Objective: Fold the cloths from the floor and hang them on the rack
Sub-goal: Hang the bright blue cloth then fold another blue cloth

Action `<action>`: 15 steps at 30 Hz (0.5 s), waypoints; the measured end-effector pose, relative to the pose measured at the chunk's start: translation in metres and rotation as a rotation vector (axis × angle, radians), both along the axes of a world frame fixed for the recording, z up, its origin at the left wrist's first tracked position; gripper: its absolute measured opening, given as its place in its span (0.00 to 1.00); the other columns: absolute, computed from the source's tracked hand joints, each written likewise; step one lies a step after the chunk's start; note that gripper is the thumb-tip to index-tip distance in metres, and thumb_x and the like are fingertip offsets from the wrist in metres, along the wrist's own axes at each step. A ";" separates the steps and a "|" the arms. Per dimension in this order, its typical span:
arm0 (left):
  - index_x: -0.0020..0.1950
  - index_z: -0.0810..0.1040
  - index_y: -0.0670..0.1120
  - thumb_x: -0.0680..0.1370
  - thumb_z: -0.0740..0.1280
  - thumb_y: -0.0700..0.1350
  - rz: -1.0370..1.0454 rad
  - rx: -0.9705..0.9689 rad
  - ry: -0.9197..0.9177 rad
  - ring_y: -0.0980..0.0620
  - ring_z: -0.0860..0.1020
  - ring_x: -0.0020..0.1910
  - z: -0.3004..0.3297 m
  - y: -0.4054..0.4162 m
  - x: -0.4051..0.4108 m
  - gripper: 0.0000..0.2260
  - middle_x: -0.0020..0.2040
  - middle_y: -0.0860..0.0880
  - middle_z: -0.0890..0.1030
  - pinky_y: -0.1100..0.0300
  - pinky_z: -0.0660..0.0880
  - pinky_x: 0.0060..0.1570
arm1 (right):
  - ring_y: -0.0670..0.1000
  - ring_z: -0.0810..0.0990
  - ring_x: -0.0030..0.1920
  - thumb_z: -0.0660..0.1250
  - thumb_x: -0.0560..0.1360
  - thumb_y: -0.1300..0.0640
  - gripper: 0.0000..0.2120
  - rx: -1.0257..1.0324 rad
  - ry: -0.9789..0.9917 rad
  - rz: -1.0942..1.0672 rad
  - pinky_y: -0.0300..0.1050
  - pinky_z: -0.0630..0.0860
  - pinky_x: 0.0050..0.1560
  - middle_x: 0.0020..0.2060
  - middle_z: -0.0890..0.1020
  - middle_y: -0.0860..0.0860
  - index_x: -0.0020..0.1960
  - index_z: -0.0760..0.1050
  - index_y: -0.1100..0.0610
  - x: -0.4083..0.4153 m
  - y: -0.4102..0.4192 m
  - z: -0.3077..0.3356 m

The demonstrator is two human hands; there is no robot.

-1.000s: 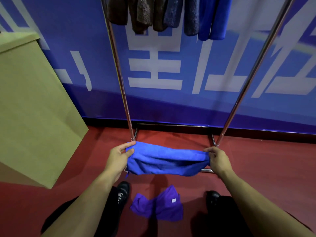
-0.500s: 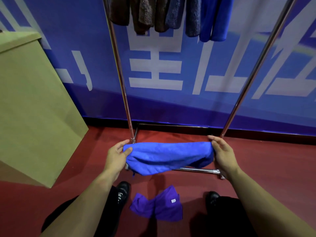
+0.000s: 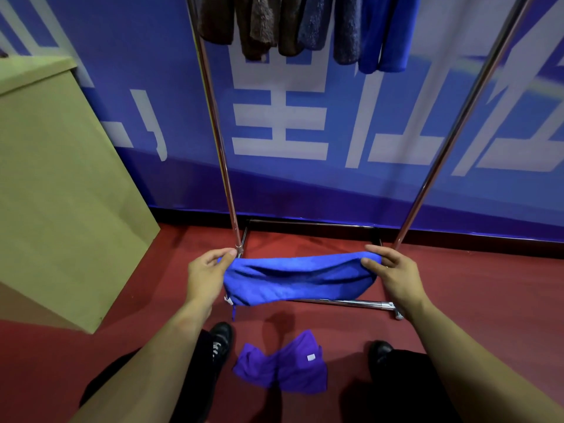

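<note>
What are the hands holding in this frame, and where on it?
Both hold the blue cloth stretched between them: left hand pinches its left end, right hand its right end.

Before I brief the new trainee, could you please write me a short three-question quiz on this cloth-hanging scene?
1. True or false: the blue cloth is gripped at both ends, by the left hand and the right hand.
2. Multiple choice: where is the purple cloth? A) hung on the rack; B) on the red floor between the shoes; C) on the beige cabinet.
3. Fill in: the hung cloths at the top of the rack sit toward its ____ upright.

Key
1. True: each hand pinches one end, and the cloth sags between them.
2. B.
3. Left, as seen in the picture; the right part of the span below the bar is bare.
</note>
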State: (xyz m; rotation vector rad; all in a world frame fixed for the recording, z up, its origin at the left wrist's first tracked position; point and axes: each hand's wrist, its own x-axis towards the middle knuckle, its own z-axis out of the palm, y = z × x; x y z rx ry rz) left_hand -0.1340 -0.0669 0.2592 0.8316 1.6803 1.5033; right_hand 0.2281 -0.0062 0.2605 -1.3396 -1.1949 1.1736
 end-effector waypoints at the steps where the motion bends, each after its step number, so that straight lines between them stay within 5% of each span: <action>1: 0.48 0.86 0.47 0.76 0.75 0.41 0.015 0.010 0.003 0.63 0.82 0.41 0.001 0.000 0.000 0.03 0.41 0.54 0.87 0.64 0.74 0.50 | 0.41 0.84 0.43 0.75 0.72 0.66 0.14 0.017 -0.020 -0.017 0.31 0.79 0.45 0.47 0.87 0.53 0.56 0.82 0.60 0.001 0.000 0.000; 9: 0.62 0.82 0.44 0.76 0.70 0.32 -0.126 0.007 -0.078 0.56 0.84 0.49 0.005 0.002 -0.003 0.16 0.52 0.47 0.86 0.65 0.79 0.50 | 0.30 0.80 0.38 0.73 0.74 0.63 0.08 0.125 -0.167 -0.096 0.23 0.73 0.44 0.46 0.86 0.53 0.53 0.84 0.62 0.002 0.002 0.005; 15: 0.57 0.84 0.43 0.76 0.73 0.34 -0.060 0.053 0.018 0.55 0.84 0.48 0.007 0.002 0.000 0.12 0.51 0.47 0.86 0.70 0.78 0.48 | 0.31 0.80 0.40 0.72 0.75 0.64 0.11 0.149 -0.080 -0.155 0.25 0.75 0.47 0.48 0.85 0.55 0.58 0.82 0.64 0.003 -0.002 0.013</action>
